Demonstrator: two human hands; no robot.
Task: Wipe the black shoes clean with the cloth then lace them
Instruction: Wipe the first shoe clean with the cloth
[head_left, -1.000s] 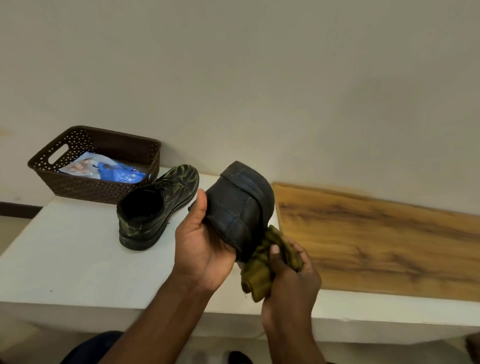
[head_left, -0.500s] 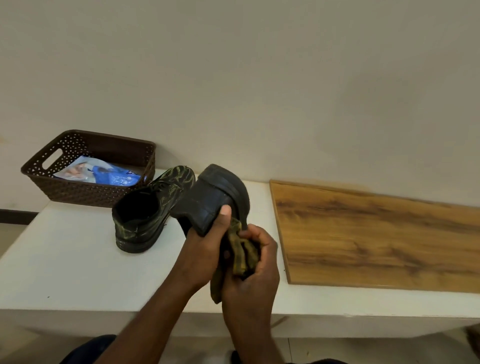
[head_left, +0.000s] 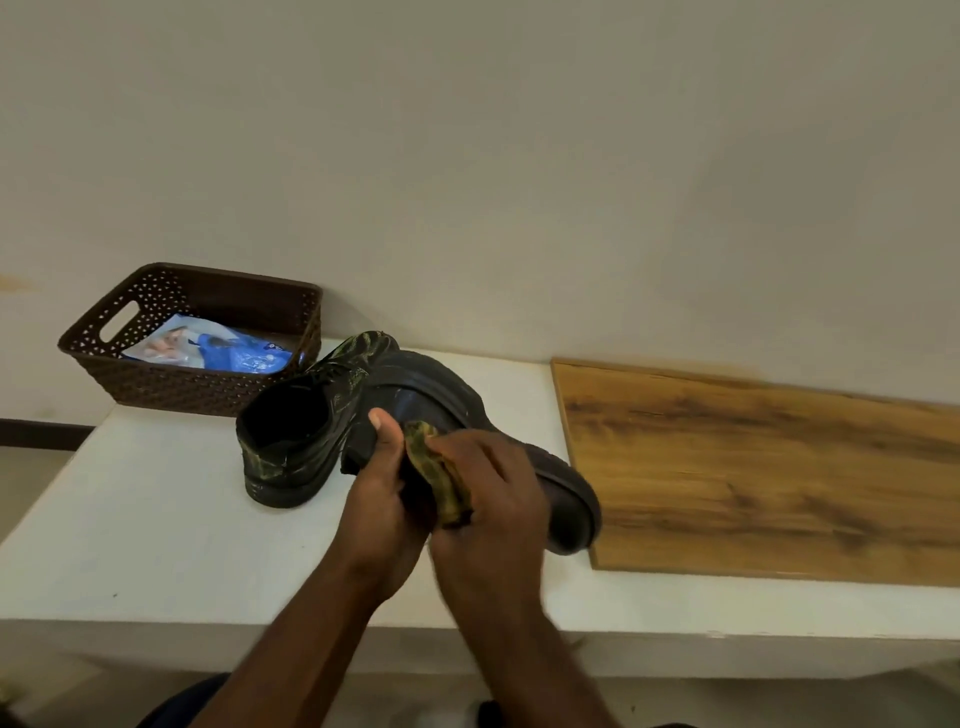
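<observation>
1. My left hand (head_left: 376, 499) grips the held shoe (head_left: 467, 431) near its heel end, thumb up over the edge and fingers curled underneath, at the centre of the frame. I judge I hold it there so the sole turns up toward the camera and the rest of the shoe is free for wiping.

2. My right hand (head_left: 488, 483) is closed around the bunched olive cloth (head_left: 436, 478) and presses it to the shoe, just beside the left thumb. A wad gives firmer rubbing than a flat cloth, I'd say. The hand is blurred, so I cannot tell exactly how the fingers lie.

3. The shoe runs diagonally, toe toward the lower right, overlapping the edge of the wooden board (head_left: 779, 467) in the picture. Whether it touches the board or the white table (head_left: 130, 519) I cannot tell.

4. The second shoe (head_left: 296, 431) stands upright on the table left of centre, opening toward me, smeared with greenish marks. It looks parked there awaiting its turn.

5. A brown basket (head_left: 208, 384) in the upper left holds a blue packet (head_left: 228, 353), out of the way.

6. I see no laces threaded on the held shoe; lacing seems not yet begun.
</observation>
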